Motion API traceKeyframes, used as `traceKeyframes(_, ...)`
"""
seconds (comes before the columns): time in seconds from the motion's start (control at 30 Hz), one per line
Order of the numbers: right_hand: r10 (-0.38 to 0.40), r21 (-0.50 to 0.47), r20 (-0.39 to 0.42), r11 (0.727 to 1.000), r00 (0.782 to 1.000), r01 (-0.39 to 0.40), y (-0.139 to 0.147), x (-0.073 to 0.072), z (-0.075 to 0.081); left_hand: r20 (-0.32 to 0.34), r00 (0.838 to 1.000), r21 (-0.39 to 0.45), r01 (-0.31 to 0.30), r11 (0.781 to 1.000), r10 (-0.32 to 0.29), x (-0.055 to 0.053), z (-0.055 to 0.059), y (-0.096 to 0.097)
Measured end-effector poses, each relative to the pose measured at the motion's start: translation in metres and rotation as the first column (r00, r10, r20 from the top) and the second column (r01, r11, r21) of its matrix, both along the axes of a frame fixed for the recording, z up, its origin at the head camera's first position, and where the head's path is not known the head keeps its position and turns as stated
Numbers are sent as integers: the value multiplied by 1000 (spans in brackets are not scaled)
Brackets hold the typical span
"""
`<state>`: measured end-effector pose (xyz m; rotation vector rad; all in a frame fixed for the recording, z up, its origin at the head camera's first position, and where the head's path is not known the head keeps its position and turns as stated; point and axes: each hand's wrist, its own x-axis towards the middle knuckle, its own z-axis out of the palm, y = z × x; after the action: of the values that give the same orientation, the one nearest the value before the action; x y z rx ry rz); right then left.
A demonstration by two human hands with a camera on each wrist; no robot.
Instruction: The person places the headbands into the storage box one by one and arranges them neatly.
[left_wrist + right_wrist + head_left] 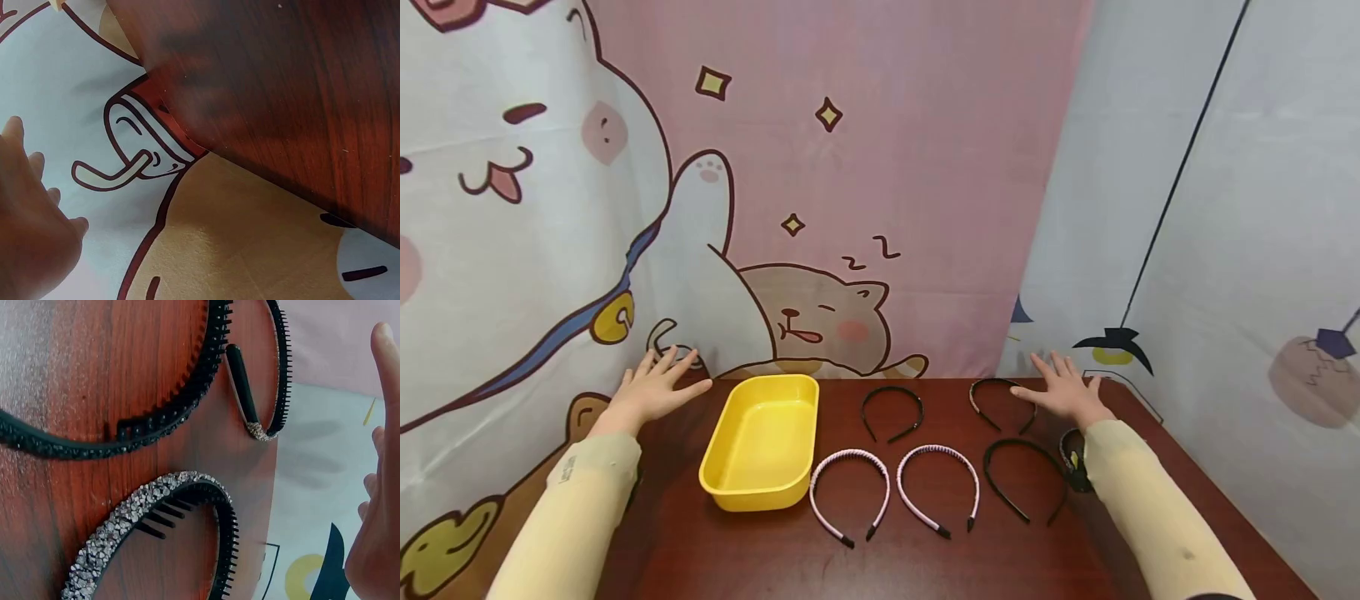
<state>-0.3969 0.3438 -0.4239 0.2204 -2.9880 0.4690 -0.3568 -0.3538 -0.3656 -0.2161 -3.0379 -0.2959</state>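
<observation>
My left hand (655, 388) is raised over the table's back left corner with fingers spread, holding nothing; it lies left of a yellow plastic tray (766, 442). At the back right, my right hand (1064, 392) hovers with spread fingers over several headbands, apart from them. Beneath it lie a slim headband (996, 381), a black headband (1022, 442) and a stone-covered headband (125, 515) partly hidden by the sleeve in the head view. Two pink-and-white headbands (850, 453) lie side by side right of the tray. Behind them lies a small dark headband (891, 388).
The dark reddish wood table (760, 558) meets a cartoon-printed curtain (887, 167) at its back and sides. In the left wrist view, the table edge (262, 178) runs diagonally beside the printed cloth (206, 244).
</observation>
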Motion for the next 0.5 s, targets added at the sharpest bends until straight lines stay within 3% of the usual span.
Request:
traceKeyframes(0.17,25,-7,-8,1000,1000,-25,-9,3,4,5,1000,6,-6,1000,6,0,-1,0)
traceKeyframes(0.5,153,-61,-32,986,988,-155,-41,17,14,-23,1000,29,11,1000,-10,4,-1,-2)
